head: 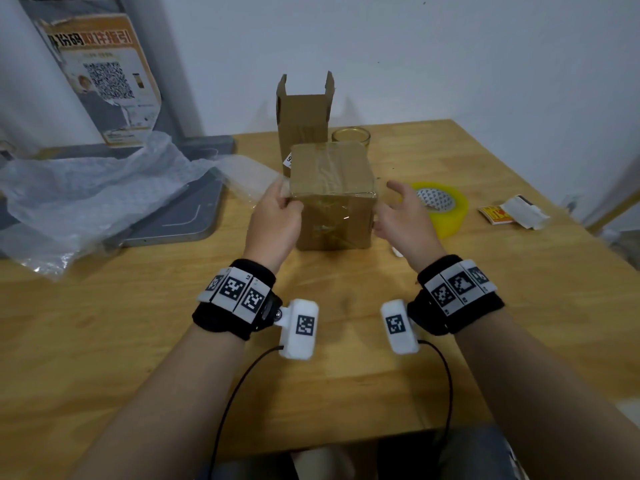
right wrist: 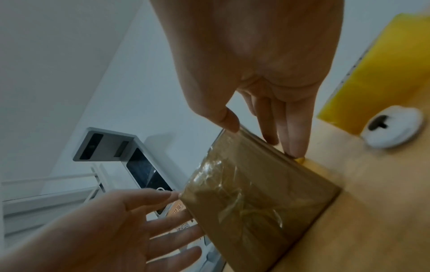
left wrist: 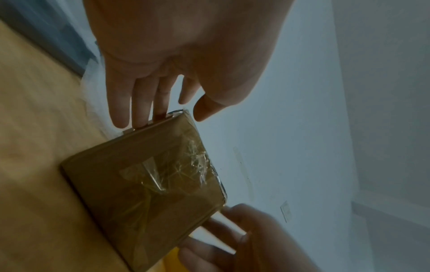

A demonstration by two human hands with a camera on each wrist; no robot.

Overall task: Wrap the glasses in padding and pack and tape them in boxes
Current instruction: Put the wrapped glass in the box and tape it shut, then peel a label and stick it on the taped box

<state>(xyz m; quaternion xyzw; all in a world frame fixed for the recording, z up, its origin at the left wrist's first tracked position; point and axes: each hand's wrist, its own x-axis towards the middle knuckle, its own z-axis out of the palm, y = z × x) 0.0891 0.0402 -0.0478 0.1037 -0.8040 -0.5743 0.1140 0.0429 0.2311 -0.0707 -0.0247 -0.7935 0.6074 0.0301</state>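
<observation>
A pale wooden surface (head: pixel 346 393) runs up to a white wall, and the taped box (head: pixel 332 195) stands near its middle, wrinkled clear tape across the top and front. My left hand (head: pixel 277 220) is at the box's nine o'clock side, fingers straight and touching the upper left edge; the grip is wide, holding nothing. My right hand (head: pixel 403 216) is at its three o'clock side, fingers spread and relaxed, fingertips on or just beside the right face; I cannot tell whether they press it. At twelve o'clock, right behind the taped box, an open box (head: pixel 301 119) stands upright with its flaps raised. A glass (head: pixel 350 136) sits just beside it at one o'clock. The yellow tape roll (head: pixel 440 206) lies flat at three o'clock, behind my right hand. Bubble wrap (head: pixel 93 195) sprawls at ten o'clock over a grey base (head: pixel 194 216). A small orange and white packet (head: pixel 512 211) lies far out at three o'clock.
</observation>
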